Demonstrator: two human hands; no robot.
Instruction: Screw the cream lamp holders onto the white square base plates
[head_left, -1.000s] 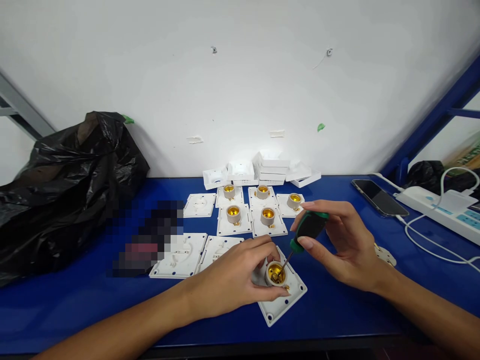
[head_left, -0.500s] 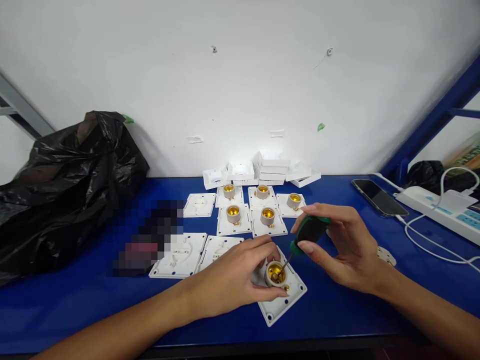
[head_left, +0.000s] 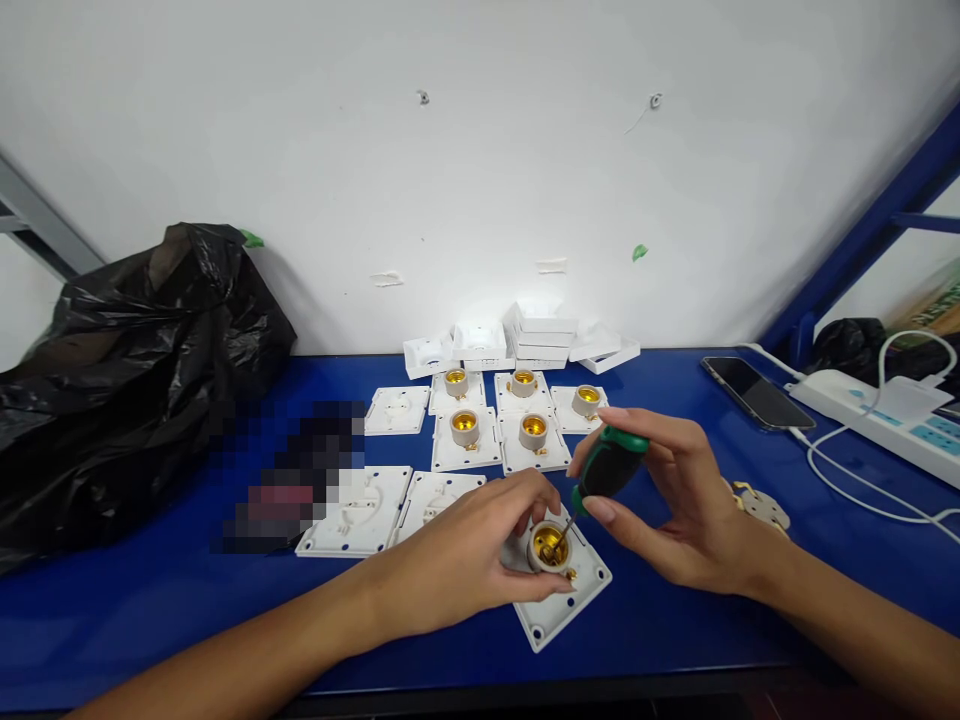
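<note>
My left hand closes its thumb and fingers around a lamp socket with a brass-coloured lining. The socket sits on a white square plate lying turned on the blue table. In my right hand is a screwdriver with a green and black handle, gripped between thumb and fingers. Its shaft slants down to the left, with the tip inside the socket. Part of the plate is hidden under my left hand. Behind, several white plates carry similar sockets.
Bare white plates lie to the left, and white box covers are stacked by the wall. A black plastic bag fills the far left. At right are a phone, a power strip and a loose socket part.
The screwdriver handle has tilted more upright and shifted slightly left with my right hand. My left hand stays on the socket. More of the loose part at right now shows.
</note>
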